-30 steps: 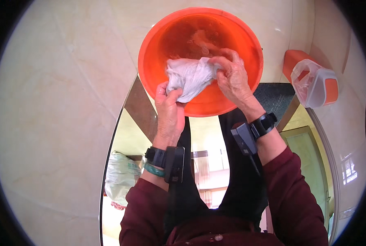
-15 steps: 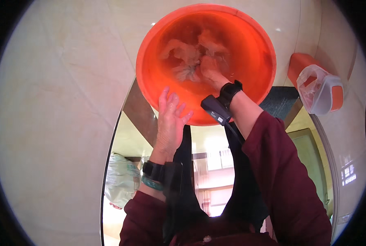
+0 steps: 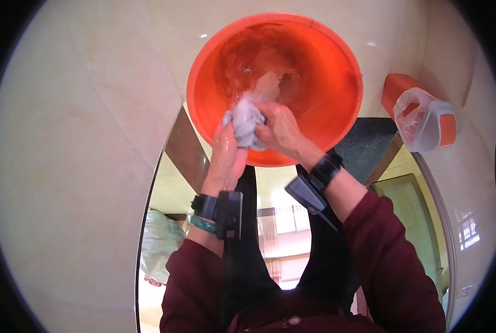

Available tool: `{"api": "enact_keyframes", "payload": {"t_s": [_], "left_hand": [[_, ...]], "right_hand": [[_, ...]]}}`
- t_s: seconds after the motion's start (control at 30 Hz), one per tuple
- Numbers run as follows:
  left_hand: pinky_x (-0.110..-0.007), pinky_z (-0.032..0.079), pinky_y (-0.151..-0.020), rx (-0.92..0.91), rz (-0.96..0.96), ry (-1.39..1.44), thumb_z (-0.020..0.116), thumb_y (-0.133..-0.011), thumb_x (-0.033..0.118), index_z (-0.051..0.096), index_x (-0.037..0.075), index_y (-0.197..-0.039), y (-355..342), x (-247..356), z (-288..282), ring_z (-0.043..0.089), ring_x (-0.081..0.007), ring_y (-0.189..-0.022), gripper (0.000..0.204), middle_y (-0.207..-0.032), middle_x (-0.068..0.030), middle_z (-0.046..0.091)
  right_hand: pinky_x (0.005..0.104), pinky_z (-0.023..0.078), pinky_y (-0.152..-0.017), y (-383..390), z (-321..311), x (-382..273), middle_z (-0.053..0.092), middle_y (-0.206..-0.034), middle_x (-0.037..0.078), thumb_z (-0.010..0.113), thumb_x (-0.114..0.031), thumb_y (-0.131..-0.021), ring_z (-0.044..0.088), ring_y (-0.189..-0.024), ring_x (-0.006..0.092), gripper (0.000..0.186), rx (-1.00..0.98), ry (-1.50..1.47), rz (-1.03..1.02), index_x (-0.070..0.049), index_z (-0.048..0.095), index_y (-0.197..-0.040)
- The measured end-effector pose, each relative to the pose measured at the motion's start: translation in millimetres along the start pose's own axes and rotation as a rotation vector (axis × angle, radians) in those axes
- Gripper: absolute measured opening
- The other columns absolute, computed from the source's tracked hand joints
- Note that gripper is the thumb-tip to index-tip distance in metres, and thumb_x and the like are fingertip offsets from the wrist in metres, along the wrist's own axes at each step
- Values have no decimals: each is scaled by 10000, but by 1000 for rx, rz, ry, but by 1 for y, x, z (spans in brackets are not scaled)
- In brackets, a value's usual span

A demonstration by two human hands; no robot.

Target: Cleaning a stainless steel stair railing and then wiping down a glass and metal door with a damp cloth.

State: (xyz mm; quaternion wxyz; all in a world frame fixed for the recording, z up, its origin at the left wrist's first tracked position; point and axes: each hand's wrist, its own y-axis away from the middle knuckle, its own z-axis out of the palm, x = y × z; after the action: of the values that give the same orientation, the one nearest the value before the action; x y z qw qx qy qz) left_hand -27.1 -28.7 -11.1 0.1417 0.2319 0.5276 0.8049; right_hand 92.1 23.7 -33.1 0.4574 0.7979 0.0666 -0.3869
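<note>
Since half a second ago, both hands have come back together at the near rim of the basin: then the right hand was reaching deep into the water and the left lay open on the rim with nothing in it; now the 2 hands meet around a wet cloth lifted clear of the water.

That white cloth [image 3: 245, 123] is bunched into a tight wad just inside the near edge of the orange plastic basin [image 3: 337, 61], held above the water line. Its long axis runs roughly up and down in the picture, from the upper end, which trails toward the water, down to the part pinched between the hands. It lies directly between the 2 hands, so neither is nearer. The left hand [image 3: 226, 158] has its grip closed on the cloth's left and lower side, fingers wrapped up around it. The right hand [image 3: 281, 130] is closed on the right side, knuckles toward the camera, fingers curled tightly into the fabric.

Water with more pale fabric under it fills the basin's bottom. Each wrist carries a black strapped device, and the left also a green bangle. Right of the basin, well apart from it, stands an orange container with a clear lid [image 3: 423, 119] on the pale tiled floor [image 3: 81, 139].
</note>
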Motion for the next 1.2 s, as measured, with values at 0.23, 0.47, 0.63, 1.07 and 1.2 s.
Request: {"api": "enact_keyframes", "payload": {"t_s": [0.23,0.47,0.63,1.07,1.2], "left_hand": [[-544,391,-896,84,-205,48,449,-913,258,394,124,-1209,12,-11,14,453,-319,-1086,329,-1198,-114,418],[-365,411,-910,-68,-246,232,471,-877,415,340,55,-1279,7,-4,6,497,-240,-1017,555,-1105,-83,476],[-359,350,-975,-165,-180,171,407,-928,268,424,31,-1204,-1,-30,-22,432,-198,-1144,364,-1184,-91,487],[-448,401,-878,-31,-211,97,441,-900,404,388,140,-1213,3,-15,14,427,-225,-1079,413,-1221,-42,418],[-358,412,-899,-139,-191,233,408,-918,377,401,113,-1196,-6,-25,-16,461,-183,-1056,384,-1182,-44,457]], "right_hand": [[378,472,-727,-49,2,127,589,-859,97,447,-10,-766,570,-766,248,175,145,-276,256,-16,567,-893],[346,447,-649,61,-29,-44,565,-757,203,485,-43,-710,577,-709,300,249,-158,-527,-8,3,573,-938],[435,475,-642,24,4,5,593,-768,236,520,-134,-712,592,-746,389,265,116,-207,129,-28,596,-942],[323,455,-668,53,-25,-14,543,-815,155,537,-14,-715,570,-750,233,228,153,-142,-100,29,545,-939],[368,458,-682,56,-11,-35,543,-828,186,545,-39,-684,562,-770,345,243,222,-192,-213,10,540,-921]]}}
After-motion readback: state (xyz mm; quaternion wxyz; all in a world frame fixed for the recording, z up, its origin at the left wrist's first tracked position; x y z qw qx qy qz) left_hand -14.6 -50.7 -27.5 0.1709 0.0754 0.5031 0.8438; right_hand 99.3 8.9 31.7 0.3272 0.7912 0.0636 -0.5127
